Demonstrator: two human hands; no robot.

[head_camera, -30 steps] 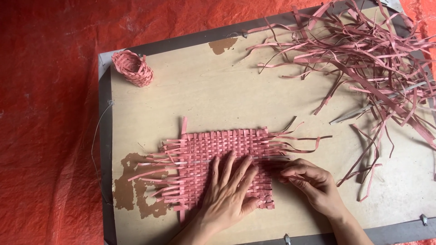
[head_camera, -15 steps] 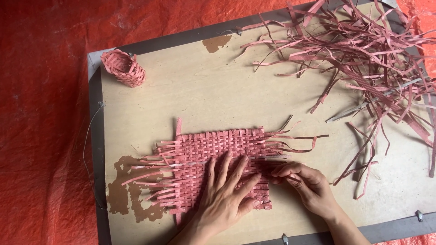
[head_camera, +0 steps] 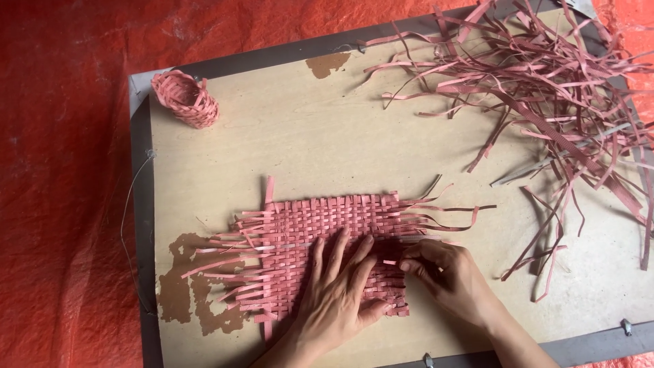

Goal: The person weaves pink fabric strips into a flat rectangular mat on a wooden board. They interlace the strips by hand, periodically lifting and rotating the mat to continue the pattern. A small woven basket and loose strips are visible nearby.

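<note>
Woven mat: pink strip weave lay flat on the board, directly under both hands, with loose strip ends fringing out to either side.
Right hand: fingertips were pinched narrow on the end of one pink strip at the mat's right edge; the thumb and forefinger met on it.
Left hand: pressed flat on the weave with fingers spread wide, gripping nothing, touching the right hand's fingertips at the pinch.
Loose ends by the pinch: several long strips trailed away from the mat just beyond the right hand's knuckles.
Board: pale wooden sheet with a grey frame carried the mat; a patch of its surface was peeled brown just past the left hand's far side.
Strip pile: tangled pink strips lay well apart from the pinch, up and away beyond the right hand.
Small basket: tiny woven pink basket stood far from both hands at the board's opposite corner.
Red sheet: covered the ground around the board.
Change from earlier: the hands stayed in the same grip and spot on the mat; only the view had shifted slightly, with the board sitting further right in the picture.
</note>
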